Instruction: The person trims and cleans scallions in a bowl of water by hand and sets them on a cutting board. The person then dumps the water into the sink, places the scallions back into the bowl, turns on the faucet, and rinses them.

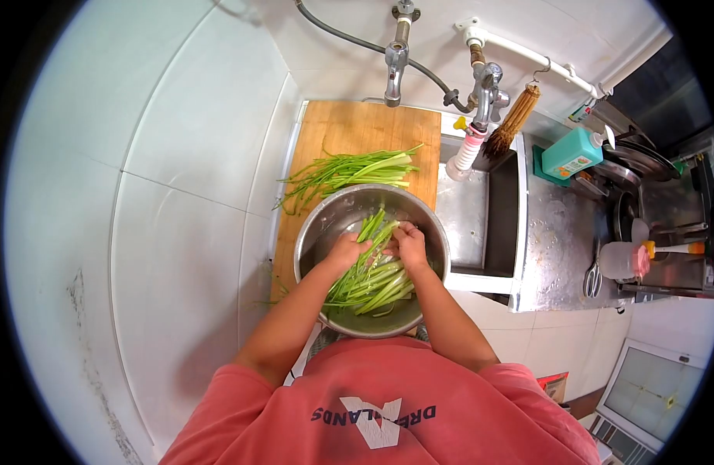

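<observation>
A wide steel basin (310, 225) holds water and a bundle of long, thin green vegetable stalks (372, 288), too unclear to name more exactly. Inside the basin, my left hand (347, 250) is closed around some stalks that slant up to the right. My right hand (409, 245) pinches at the pale upper ends of those stalks, its fingertips bent inward and partly hidden. Behind the rim, a second pile of similar stalks (357, 172) lies on a wooden board (357, 124).
Right of the basin is a steel sink (463, 221) under a tap with a pink-and-white hose (467, 153). A straw brush (516, 120) hangs from the pipe. On the counter are a teal pump bottle (574, 155), scissors (593, 277) and pans. A tiled wall (178, 256) stands close on the left.
</observation>
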Available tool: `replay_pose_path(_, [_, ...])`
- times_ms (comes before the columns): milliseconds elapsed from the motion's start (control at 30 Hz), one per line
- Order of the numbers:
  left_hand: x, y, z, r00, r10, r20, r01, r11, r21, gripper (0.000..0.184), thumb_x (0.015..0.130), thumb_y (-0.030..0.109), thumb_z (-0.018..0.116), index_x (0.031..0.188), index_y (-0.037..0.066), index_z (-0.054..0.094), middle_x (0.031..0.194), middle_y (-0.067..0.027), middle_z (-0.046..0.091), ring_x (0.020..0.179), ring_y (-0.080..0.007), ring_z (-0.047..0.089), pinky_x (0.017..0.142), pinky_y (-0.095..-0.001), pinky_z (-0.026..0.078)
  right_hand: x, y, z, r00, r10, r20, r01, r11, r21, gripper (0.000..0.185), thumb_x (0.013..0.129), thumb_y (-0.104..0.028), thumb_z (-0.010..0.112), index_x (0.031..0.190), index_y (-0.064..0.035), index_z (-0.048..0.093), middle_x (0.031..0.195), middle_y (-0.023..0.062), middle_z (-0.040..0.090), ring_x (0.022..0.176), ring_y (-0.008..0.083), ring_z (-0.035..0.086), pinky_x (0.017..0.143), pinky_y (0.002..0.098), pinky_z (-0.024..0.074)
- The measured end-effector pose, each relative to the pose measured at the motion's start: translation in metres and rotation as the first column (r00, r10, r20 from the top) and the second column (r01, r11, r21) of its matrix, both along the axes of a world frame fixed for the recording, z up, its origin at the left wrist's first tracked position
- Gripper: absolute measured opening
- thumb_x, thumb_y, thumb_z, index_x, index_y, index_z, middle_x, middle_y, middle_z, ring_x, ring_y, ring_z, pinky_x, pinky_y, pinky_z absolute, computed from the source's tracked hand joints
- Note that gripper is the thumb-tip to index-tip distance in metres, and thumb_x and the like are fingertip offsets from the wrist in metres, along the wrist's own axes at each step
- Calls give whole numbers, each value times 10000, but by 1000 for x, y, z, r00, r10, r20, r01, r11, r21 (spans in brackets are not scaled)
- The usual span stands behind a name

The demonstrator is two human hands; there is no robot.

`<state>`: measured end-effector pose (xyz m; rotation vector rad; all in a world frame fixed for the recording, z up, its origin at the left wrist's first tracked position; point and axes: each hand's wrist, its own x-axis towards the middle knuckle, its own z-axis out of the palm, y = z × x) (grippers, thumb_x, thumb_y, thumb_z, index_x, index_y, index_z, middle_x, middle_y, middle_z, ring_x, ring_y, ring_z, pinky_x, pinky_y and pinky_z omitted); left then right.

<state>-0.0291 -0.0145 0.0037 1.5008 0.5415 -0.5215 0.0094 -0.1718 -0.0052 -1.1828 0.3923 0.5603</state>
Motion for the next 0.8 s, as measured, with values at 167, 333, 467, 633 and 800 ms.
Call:
replay_pose_path(167, [0, -4, 11, 996, -17, 84, 20, 999, -35, 138, 822, 66, 569, 924, -19, 606, 733, -101, 617, 584, -156, 568, 541, -295, 459, 3, 0, 2, 1000, 3, -8, -3, 999, -53, 142, 861, -146, 547, 842, -10, 580, 717, 42, 568, 541, 96, 529, 470, 250, 509])
replay_pose_path(333, [6, -2, 15, 995, -6, -101, -5, 994, -105, 158, 824, 82, 579, 933, -32, 591, 718, -127, 607, 565, -169, 565, 487, -290, 448, 0, 4, -1, 990, 6, 143, 18, 987, -161, 90, 812, -91, 605, 826, -7, 578, 692, 35, 569, 530, 99, 540, 444, 247, 489])
replay_pose_path(467, [9, 0, 15, 987, -95, -126, 86, 993, -76, 168, 845, 125, 572, 958, 0, 577, 731, -120, 614, 506, -148, 516, 474, -274, 422, 2, -3, -19, 969, 151, 197, -82, 944, -320, 137, 790, -102, 629, 860, 8, 587, 691, 43, 592, 560, 104, 558, 447, 249, 473])
replay_pose_path(633, [4, 2, 13, 980, -68, -186, 47, 992, -116, 143, 853, 151, 553, 919, 26, 534, 650, -95, 561, 441, -125, 443, 429, -265, 363, 6, -1, -18, 940, 164, 298, 40, 816, -576, 327, 709, -114, 705, 960, 52, 580, 676, 64, 604, 592, 125, 581, 489, 260, 464])
replay_pose_path(800, [-1, 4, 10, 982, -83, -169, 36, 964, -263, 154, 849, 163, 557, 926, 33, 526, 664, -96, 561, 445, -125, 445, 427, -259, 360, 3, 5, 3, 962, 209, 178, -91, 854, -513, 237, 710, -82, 692, 905, 31, 618, 733, 109, 643, 625, 157, 613, 591, 298, 486])
